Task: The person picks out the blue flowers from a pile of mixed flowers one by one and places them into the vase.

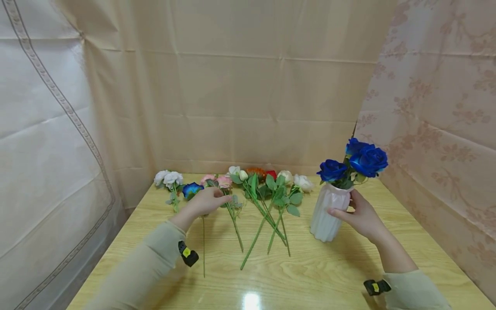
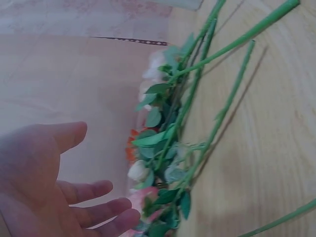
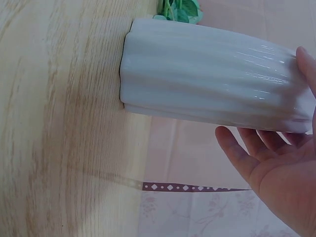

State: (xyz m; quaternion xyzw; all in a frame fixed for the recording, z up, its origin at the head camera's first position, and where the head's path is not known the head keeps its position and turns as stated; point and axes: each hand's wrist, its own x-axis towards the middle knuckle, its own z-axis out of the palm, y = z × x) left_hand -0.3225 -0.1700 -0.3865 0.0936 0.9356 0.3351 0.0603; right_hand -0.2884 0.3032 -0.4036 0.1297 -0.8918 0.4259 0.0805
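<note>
Near the top of a white ribbed vase (image 1: 328,215), my right hand (image 1: 360,217) holds it, thumb on the front and fingers around the far side. Several blue roses (image 1: 367,160) stand in its mouth. The right wrist view shows the vase's glossy side (image 3: 212,74) and its base at the tabletop. My left hand (image 1: 203,201) hovers over the flowers at the left, between a blue rose (image 1: 191,189) and a pink flower stem (image 1: 234,224). In the left wrist view, its fingers are loosely bent with nothing between them.
White flowers (image 1: 170,178) lie at the far left of the wooden table (image 1: 302,275). A row of loose flowers with crossing green stems (image 1: 257,234) lies in the middle, an orange flower (image 1: 256,172) and a red one (image 1: 272,174) among them. Cloth curtains (image 1: 240,94) surround the table.
</note>
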